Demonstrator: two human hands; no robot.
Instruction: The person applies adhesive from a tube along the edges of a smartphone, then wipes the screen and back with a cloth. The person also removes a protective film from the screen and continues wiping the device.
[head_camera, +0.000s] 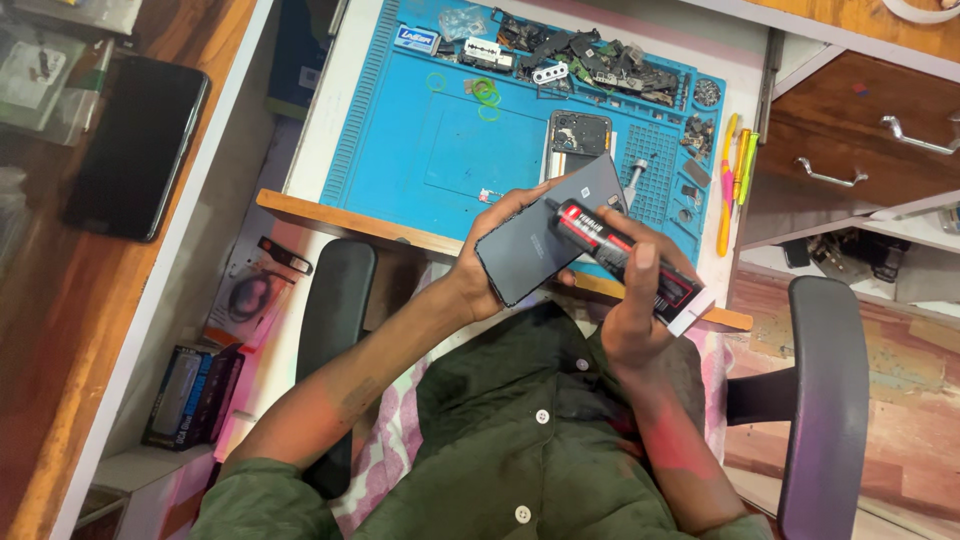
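Here, seen from above: a seated person in a dark green shirt, both hands raised over the lap at the edge of a workbench. Left hand (478, 268) curled around a dark grey phone back panel (550, 228), fingers wrapped along its lower edge, thumb across the near side, panel tilted with its upper corner toward the bench. Right hand (635, 310) closed on a black and red glue tube (625, 257), fingers clamped round the body, thumb lying on top, nozzle end touching the panel near its middle, flat white tail end pointing toward the right. Just beyond the hands, a blue repair mat (440, 150) on the white benchtop. On the mat, an opened phone body (578, 133) lying flat, green rubber bands (485, 93) near the top, and a heap of small dark phone parts (600, 58) along the far edge. Beside the mat on the right, yellow and green screwdrivers (735, 165). Far left, on a brown wooden surface, a black phone (135, 145) lying face up. Black armrests of a chair (825, 400) on either side of the body.
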